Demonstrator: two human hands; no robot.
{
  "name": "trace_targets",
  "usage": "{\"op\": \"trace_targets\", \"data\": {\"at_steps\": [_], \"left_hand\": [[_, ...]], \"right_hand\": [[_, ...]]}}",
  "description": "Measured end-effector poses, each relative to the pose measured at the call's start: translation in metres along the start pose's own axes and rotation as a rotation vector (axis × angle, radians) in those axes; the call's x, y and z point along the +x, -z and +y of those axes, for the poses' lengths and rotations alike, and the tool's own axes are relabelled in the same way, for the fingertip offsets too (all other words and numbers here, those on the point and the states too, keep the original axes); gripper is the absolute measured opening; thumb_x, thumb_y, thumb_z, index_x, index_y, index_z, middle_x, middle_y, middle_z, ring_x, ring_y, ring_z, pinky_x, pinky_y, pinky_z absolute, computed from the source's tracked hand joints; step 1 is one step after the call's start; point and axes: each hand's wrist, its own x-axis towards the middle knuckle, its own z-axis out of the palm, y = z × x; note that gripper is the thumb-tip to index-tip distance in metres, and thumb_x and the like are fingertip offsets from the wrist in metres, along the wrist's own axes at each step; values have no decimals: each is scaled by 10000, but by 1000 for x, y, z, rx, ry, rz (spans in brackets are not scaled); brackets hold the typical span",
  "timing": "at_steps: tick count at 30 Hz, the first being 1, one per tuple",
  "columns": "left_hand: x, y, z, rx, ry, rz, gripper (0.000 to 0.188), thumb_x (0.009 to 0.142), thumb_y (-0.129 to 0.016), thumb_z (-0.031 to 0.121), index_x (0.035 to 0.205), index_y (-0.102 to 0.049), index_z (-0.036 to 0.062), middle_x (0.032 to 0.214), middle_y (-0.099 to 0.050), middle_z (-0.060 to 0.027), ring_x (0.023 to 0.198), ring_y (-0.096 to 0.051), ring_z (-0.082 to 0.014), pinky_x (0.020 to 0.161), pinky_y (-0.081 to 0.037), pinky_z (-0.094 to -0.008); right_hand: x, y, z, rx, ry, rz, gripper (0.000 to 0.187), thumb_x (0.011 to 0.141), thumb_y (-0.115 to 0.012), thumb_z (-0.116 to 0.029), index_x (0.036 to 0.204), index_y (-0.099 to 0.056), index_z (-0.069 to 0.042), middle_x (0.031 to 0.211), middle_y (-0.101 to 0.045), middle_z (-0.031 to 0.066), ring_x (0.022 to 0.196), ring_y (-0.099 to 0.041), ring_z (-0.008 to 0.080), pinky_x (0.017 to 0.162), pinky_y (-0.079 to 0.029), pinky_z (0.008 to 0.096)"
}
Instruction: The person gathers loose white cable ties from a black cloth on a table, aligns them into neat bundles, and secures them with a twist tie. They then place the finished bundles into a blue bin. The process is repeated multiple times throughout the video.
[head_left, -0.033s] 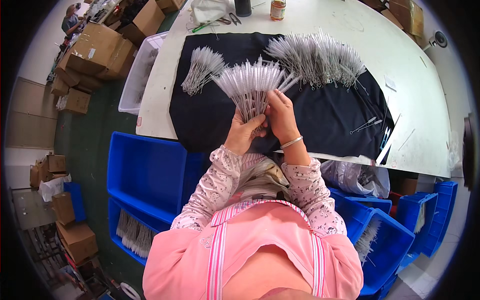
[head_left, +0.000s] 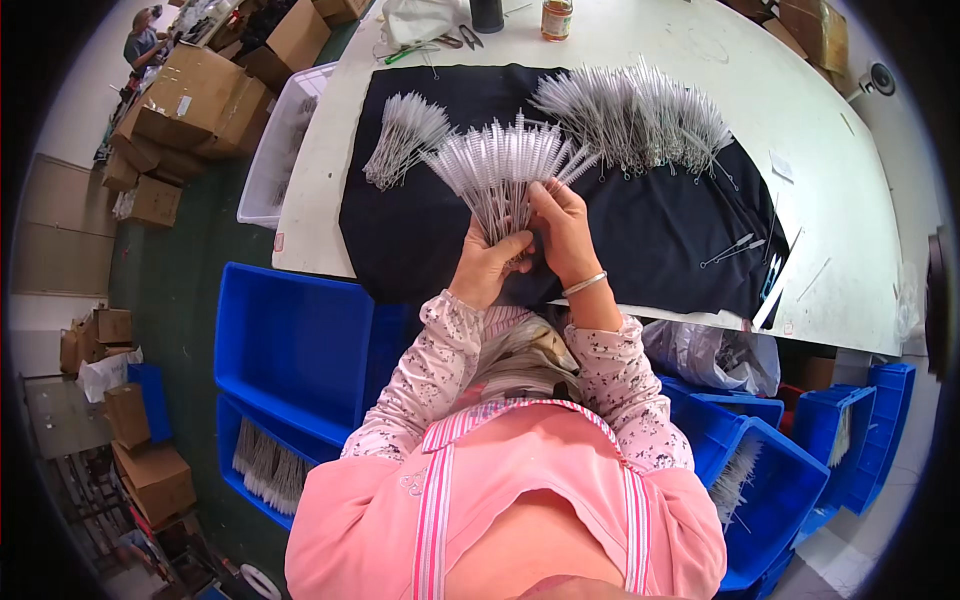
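Note:
A fanned bunch of small white-bristled wire brushes stands over the black cloth, bristles pointing away from me. My left hand is closed round the wire stems at the bottom of the bunch. At the bunch's right side my right hand pinches stems just below the bristles with thumb and fingers; exactly how many is hidden. A smaller pile of brushes lies on the cloth to the left. Farther off on the right is a large heap of the same brushes.
The black cloth covers part of a white table. A few loose brushes lie at its right. Scissors, a dark cup and a jar stand far back. Blue bins flank me; cartons are stacked left.
My right thumb and fingers have shifted slightly left over the stems. The fan's tips have moved a little; my left hand keeps its grip.

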Motion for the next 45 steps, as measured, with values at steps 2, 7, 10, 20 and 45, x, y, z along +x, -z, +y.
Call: {"op": "trace_targets", "data": {"at_steps": [2,7,10,20,45], "left_hand": [[0,1,-4,37,-59,-10,398,804,-630,-37,1135,-495,137,956,-619,-36,739,-617,-140,526,-487,-258],[0,-1,-12,36,-127,37,382,802,-629,-36,1126,-505,124,935,-614,-31,715,-614,-140,516,-473,-246],[-2,-2,-13,-38,-108,39,359,805,-630,-31,1115,-520,115,926,-619,-29,720,-616,-140,519,-475,-248],[-8,-7,-8,-148,-6,-39,318,846,-641,59,1143,-540,110,988,-649,-58,775,-645,-171,548,-485,-261],[-20,-7,6,-149,174,-186,430,817,-627,-45,1162,-449,141,1066,-619,-193,719,-635,-177,501,-452,-246]], "right_hand": [[-3,-6,-6,-42,11,31,150,858,-647,-114,946,-621,5,847,-652,37,684,-596,87,595,-480,235],[-1,2,-2,-190,43,58,180,790,-713,-53,931,-617,5,841,-647,42,702,-608,102,607,-488,243],[-4,-2,-2,-103,30,94,185,769,-733,-47,906,-619,4,812,-637,35,701,-607,98,609,-486,240],[-4,5,-6,-103,-24,72,141,829,-631,-111,904,-617,7,800,-624,47,674,-596,105,587,-464,229],[16,28,-32,-217,346,-175,672,833,-627,-358,1337,-416,34,1250,-488,90,1035,-504,134,862,-420,258]]}}
